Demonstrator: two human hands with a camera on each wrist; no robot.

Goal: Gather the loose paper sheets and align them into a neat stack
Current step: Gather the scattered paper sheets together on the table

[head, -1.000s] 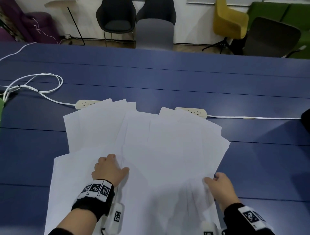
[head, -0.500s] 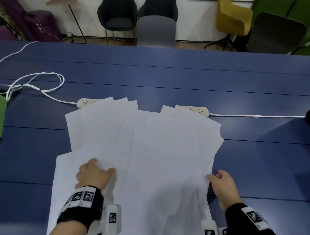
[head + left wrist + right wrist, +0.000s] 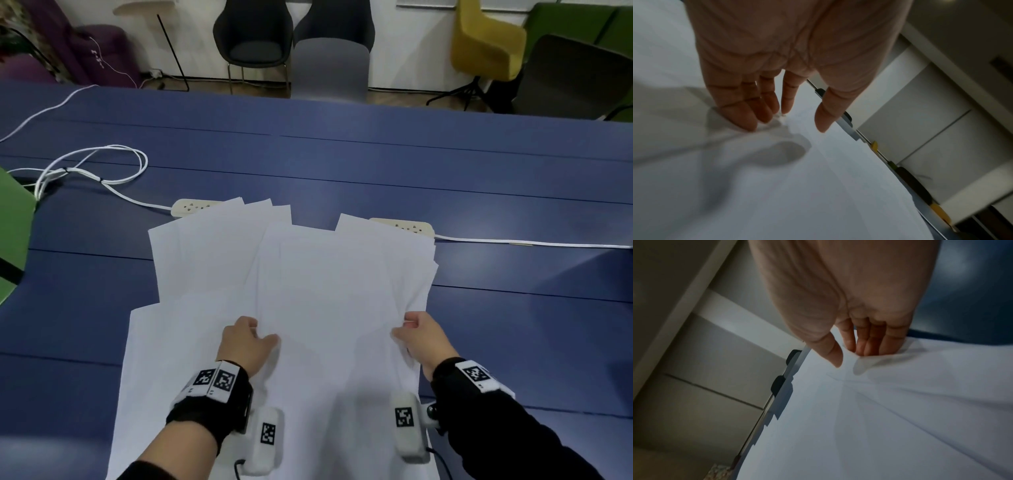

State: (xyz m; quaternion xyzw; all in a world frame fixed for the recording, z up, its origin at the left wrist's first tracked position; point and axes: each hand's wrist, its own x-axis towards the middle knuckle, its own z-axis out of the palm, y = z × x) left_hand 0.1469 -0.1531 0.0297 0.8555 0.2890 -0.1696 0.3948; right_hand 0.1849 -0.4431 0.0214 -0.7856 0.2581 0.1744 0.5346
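Several white paper sheets point(image 3: 325, 274) lie fanned and overlapping on the blue table point(image 3: 342, 164), their far corners uneven. My left hand point(image 3: 262, 330) rests on the pile left of centre. In the left wrist view this hand point(image 3: 795, 125) has straight fingers point(image 3: 748, 120) pressing the paper point(image 3: 818, 186), thumb apart. My right hand point(image 3: 402, 325) is at the pile's right edge. In the right wrist view the right hand point(image 3: 850, 359) pushes its fingertips point(image 3: 869, 350) into the rumpled paper point(image 3: 879, 418), thumb held out. Neither hand grips a sheet.
Two white power strips point(image 3: 191, 207) point(image 3: 407, 228) lie partly under the sheets' far corners, with cables running left and right. A coiled white cable point(image 3: 96, 164) sits at the far left beside a green object point(image 3: 13, 233). Chairs point(image 3: 330, 68) stand beyond the far edge.
Both hands have moved inward and forward over the pile. The right-hand sheets have slid left, so the fan is narrower. The left hand went left, then back toward the centre.
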